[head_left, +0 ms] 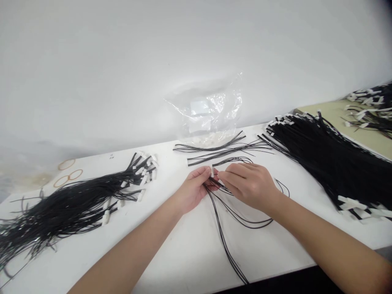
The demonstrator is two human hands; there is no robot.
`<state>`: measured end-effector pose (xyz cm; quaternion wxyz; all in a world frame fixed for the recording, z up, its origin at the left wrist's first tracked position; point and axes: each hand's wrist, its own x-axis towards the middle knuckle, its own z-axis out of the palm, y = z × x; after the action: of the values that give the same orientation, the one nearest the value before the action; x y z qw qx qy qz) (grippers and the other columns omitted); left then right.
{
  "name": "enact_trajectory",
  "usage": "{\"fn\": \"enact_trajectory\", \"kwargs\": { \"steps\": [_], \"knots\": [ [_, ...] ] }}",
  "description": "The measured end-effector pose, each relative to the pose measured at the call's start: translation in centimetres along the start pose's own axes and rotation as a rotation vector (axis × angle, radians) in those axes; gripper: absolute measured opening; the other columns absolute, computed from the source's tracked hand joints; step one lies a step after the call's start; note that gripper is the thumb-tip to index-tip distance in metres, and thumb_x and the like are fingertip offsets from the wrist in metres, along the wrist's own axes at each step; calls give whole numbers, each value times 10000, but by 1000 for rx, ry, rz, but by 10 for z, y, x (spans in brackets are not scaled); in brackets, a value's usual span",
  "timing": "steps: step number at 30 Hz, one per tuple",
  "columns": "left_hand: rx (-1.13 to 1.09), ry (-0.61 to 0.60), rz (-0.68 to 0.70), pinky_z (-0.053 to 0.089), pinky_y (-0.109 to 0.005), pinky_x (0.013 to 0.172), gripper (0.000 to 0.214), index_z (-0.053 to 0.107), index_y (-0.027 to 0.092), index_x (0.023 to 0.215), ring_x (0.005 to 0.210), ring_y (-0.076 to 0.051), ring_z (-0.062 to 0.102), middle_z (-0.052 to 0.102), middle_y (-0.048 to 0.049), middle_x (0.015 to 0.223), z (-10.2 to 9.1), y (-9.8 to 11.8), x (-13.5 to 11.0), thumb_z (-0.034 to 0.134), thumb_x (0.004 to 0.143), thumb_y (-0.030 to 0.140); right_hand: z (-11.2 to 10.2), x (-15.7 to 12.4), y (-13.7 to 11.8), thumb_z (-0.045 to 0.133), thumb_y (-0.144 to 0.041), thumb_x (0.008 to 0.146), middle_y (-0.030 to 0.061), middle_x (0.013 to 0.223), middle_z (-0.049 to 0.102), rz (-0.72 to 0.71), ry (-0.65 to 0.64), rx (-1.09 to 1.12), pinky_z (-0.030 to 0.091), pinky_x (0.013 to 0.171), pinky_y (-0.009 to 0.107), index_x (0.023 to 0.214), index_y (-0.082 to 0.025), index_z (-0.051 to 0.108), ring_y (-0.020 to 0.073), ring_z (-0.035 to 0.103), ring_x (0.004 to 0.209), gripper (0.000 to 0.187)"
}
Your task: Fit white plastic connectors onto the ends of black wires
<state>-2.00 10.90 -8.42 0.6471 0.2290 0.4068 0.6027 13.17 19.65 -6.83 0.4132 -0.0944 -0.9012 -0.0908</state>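
Observation:
My left hand (193, 188) and my right hand (248, 183) meet above the middle of the white table (171, 253). Both are closed in a pinch on a small white connector (212, 171) at the ends of thin black wires (225, 228). Those wires hang from my fingers and loop across the table toward its front edge. Just behind my hands lie a few loose black wires (223, 149).
A pile of black wires with white connectors (79, 204) lies at the left, a larger pile (330, 163) at the right. A clear plastic bag (211, 116) leans against the white wall. Rubber bands (67, 171) lie at the far left. More wires (372, 110) sit on a beige surface.

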Motion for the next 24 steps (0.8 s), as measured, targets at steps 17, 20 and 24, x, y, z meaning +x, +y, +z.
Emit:
{"fn": "enact_trajectory", "kwargs": {
  "steps": [17,20,24],
  "knots": [
    [-58,58,-19,427,-194,551,202,547,137,812,618,-75,511,518,-22,807,1,3,0,567,818,338,14,-9,-7,533,-87,777,-20,673,470,-273,-196,124,236,664,299,712,-188,559,103,316,676,123],
    [-60,62,-15,428,-195,552,206,545,140,817,624,-75,515,516,-21,819,1,3,1,567,817,345,16,-10,-6,534,-75,776,-19,695,482,-278,-189,115,237,674,299,728,-188,561,103,322,692,126],
    [-64,50,-11,432,-196,567,204,542,137,809,631,-74,522,516,-21,823,0,3,1,559,825,340,15,-9,-4,540,-57,768,-26,689,492,-299,-162,113,249,681,295,737,-189,566,100,327,690,139]
  ]
}}
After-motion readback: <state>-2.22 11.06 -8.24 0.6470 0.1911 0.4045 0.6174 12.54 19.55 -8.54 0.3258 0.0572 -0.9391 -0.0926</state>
